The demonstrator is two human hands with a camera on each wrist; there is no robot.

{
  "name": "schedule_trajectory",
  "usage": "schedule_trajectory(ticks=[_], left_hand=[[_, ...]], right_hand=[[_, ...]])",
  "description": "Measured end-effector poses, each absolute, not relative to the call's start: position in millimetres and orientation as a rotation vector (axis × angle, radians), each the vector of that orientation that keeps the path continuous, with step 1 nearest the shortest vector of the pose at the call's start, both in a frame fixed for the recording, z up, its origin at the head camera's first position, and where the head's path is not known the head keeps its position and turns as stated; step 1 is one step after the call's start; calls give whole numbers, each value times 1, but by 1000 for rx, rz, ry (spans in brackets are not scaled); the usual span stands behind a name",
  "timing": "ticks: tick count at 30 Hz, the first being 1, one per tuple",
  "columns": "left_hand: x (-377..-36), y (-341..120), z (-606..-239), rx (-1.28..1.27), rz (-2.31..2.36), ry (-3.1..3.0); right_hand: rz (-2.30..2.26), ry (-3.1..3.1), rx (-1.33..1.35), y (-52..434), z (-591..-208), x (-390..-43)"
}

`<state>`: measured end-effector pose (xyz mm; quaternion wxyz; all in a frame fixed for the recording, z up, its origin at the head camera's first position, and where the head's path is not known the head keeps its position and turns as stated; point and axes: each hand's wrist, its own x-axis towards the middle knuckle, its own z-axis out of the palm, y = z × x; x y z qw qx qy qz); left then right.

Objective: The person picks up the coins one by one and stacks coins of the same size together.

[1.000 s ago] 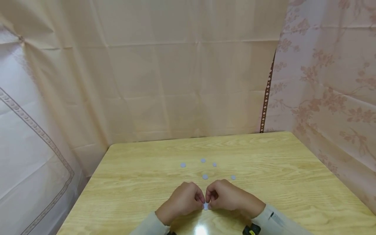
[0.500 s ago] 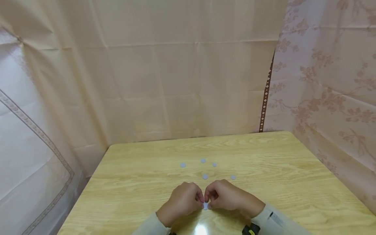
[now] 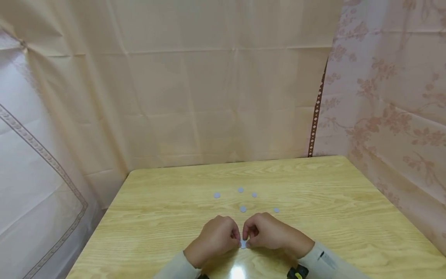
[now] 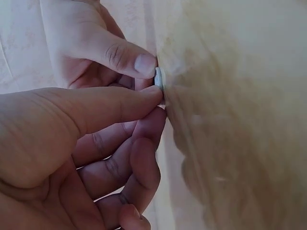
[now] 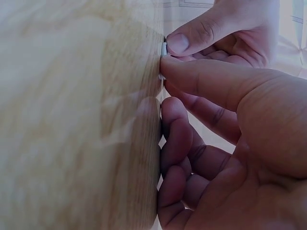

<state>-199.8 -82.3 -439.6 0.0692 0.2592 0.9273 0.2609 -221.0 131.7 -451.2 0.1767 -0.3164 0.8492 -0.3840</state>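
Left hand [image 3: 216, 237] and right hand [image 3: 270, 233] fingers pinching one coin [image 3: 243, 244] (edge-on), wooden table [image 3: 348, 217]

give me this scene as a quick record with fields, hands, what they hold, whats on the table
left hand: fingers curled, thumb and fingertip on a small grey disc
right hand: fingers curled, pinching the same disc from the other side
disc: at the table surface, between both hands
other discs: five small grey discs lying apart, beyond the hands
table: light wood grain
backdrop: beige and floral cloth
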Motion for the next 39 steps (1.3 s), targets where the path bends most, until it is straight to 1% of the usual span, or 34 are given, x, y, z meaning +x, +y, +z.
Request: schedule_trajectory(ticks=[8,17,23,28,31,35,39], left_hand=[[-210,-91,-430,762,780,2849],[-226,-98,-417,662,737,2912],[-242,-107,-390,536,830,2956],[-259,-121,-362,383,1022,3031],[-268,-129,-353,296,1145,3083],[-280,-136,-353,234,1275,3137],[-290,-139,-364,192,1339,3125]], right_hand=[[-1096,2394,-879,132,-451,-221],[-1101,2386,-878,133,-449,-220],[-1104,2379,-894,133,-450,-220],[-1114,2371,-899,132,-451,-221],[-1124,2359,-902,131,-450,-221],[-1126,2362,-884,132,-450,-220],[-1120,2373,-867,134,-451,-219]])
